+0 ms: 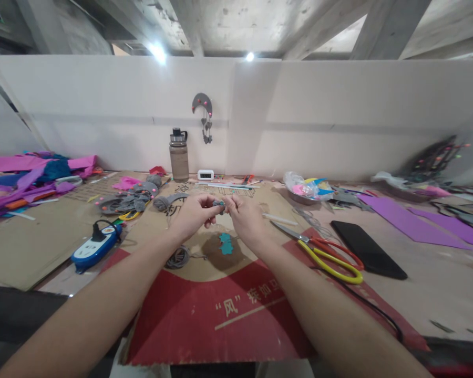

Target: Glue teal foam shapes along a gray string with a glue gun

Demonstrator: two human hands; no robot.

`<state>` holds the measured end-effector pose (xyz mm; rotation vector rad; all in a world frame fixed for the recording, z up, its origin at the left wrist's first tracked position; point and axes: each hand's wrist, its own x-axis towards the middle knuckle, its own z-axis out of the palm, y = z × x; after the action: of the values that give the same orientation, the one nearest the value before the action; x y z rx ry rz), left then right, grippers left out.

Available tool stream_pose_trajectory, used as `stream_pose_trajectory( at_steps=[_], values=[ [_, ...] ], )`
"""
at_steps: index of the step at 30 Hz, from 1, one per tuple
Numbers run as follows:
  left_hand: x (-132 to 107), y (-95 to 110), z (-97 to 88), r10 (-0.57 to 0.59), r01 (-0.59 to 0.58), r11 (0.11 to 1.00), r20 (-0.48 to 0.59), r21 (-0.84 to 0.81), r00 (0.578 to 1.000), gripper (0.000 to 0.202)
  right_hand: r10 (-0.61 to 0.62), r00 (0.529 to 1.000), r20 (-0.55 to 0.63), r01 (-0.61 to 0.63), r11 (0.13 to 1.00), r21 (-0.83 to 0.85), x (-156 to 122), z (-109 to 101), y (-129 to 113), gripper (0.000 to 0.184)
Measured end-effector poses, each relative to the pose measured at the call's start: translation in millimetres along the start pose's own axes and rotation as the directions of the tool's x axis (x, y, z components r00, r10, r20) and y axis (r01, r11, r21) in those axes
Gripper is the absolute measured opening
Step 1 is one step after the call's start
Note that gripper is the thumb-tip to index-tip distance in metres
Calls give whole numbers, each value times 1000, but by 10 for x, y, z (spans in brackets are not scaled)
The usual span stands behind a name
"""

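Note:
My left hand (199, 212) and my right hand (240, 214) meet over the cardboard, fingertips closed on a small grey piece (218, 208). It looks like felt, but the fingers hide most of it. Beneath the hands lie teal flower-shaped cutouts (226, 244), with a coil of grey yarn (177, 257) to their left. A grey ball of yarn (161, 202) rests beyond my left hand. Scissors with red and yellow handles (331, 257) lie partly spread to the right of my right forearm.
At left are a blue power strip (96, 247), a dish of grey pieces (122, 203) and pink and purple strips (31, 176). A bottle (178, 157) and small clock (205, 175) stand behind. A black phone (366, 249) lies right; a grey moon ornament (202, 105) hangs on the partition.

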<state>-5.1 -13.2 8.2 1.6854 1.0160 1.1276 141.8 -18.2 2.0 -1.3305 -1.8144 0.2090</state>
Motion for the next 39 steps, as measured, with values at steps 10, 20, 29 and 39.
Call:
stream_pose_trajectory(
  at_steps=[10, 20, 29, 39],
  values=[
    [-4, -16, -18, -12, 5, 997, 97, 73, 995, 23, -9, 1000, 11, 8, 994, 111, 15, -17, 29, 45],
    [3, -25, -22, -47, 40, 997, 123, 61, 991, 29, 4, 1000, 8, -5, 979, 206, 20, 5, 86, 49],
    [10, -12, -17, -50, 50, 999, 16, -20, 999, 22, -111, 994, 10, 108, 982, 155, 5, -17, 17, 38],
    [8, -12, -53, -37, 35, 997, -25, -71, 999, 20, -89, 996, 15, 77, 930, 360, 6, 34, 46, 14]
  ],
)
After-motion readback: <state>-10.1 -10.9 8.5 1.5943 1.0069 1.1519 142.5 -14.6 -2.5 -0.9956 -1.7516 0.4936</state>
